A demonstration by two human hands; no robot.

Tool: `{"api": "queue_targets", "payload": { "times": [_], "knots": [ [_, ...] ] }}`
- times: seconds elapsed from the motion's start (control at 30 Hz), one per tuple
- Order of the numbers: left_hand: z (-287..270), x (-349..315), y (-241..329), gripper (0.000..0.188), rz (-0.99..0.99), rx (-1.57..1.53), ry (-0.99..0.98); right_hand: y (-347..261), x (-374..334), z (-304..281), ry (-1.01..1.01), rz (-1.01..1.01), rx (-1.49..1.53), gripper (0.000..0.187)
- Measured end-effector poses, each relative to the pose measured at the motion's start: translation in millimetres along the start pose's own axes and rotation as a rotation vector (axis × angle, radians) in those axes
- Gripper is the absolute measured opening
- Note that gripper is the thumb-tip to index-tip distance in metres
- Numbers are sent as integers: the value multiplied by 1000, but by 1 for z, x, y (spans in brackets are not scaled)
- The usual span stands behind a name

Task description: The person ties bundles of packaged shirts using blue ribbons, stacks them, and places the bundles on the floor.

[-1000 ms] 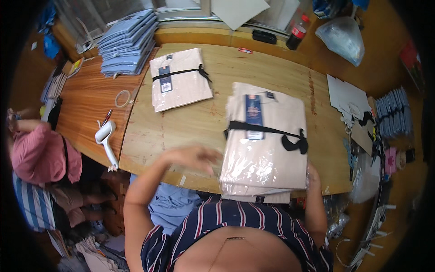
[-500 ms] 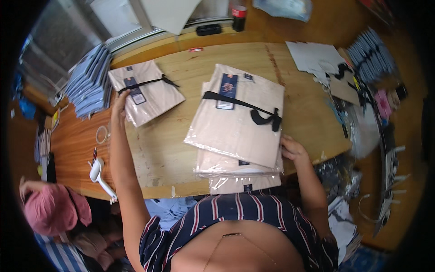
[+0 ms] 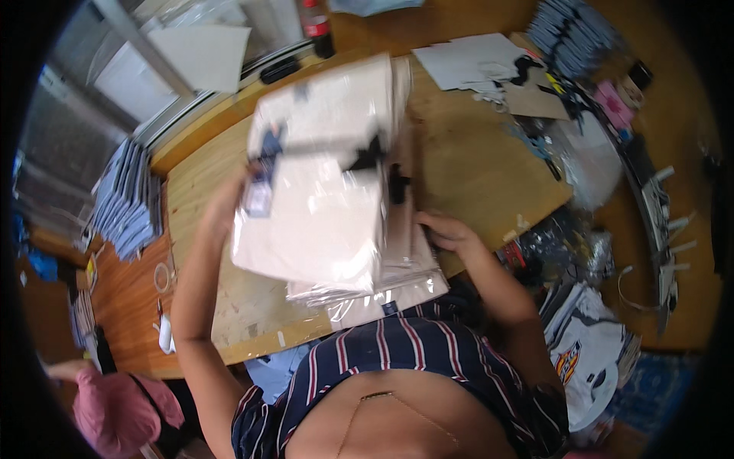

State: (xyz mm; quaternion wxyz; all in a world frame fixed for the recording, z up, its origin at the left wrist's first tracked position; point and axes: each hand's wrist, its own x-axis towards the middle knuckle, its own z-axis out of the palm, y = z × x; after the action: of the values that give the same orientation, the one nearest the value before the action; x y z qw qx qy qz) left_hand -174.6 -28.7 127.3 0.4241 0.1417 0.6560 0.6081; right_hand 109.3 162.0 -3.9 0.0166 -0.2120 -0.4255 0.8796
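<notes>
A cream folded shirt [image 3: 329, 222] in clear plastic, with a dark blue tag and a black ribbon, is blurred by motion. My left hand [image 3: 235, 193] is closed on its left edge, with some fingers hidden. It covers most of a stack of similar packed shirts [image 3: 409, 252] in front of my chest; whether it touches them is unclear. My right hand [image 3: 451, 232] grips the stack's right edge, its fingers partly tucked behind the packs. One pack [image 3: 382, 307] at the bottom sticks out toward me.
Blue folded garments [image 3: 126, 203] are piled at the left, and more [image 3: 569, 34] lie at the far right. A tape roll [image 3: 163, 277] is on the left of the table [image 3: 474, 168]. A bottle [image 3: 317, 30] stands at the back. Someone in pink [image 3: 122, 409] sits at the lower left.
My left hand has brought the single packed shirt from the table's left side over to the stack. My right hand stays at the stack's right edge. The view has turned rightward.
</notes>
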Motion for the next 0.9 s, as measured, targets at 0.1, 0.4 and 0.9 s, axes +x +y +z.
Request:
{"api": "queue_targets", "payload": {
  "times": [0.1, 0.4, 0.9],
  "knots": [
    [9, 6, -56, 28, -96, -15, -164, 1, -3, 8, 41, 4, -122, 36],
    [14, -88, -91, 52, 7, 53, -186, -9, -31, 31, 38, -295, -343, 45],
    [12, -55, -134, 73, -242, -84, -228, 7, -27, 13, 38, -277, -288, 50]
  ]
}}
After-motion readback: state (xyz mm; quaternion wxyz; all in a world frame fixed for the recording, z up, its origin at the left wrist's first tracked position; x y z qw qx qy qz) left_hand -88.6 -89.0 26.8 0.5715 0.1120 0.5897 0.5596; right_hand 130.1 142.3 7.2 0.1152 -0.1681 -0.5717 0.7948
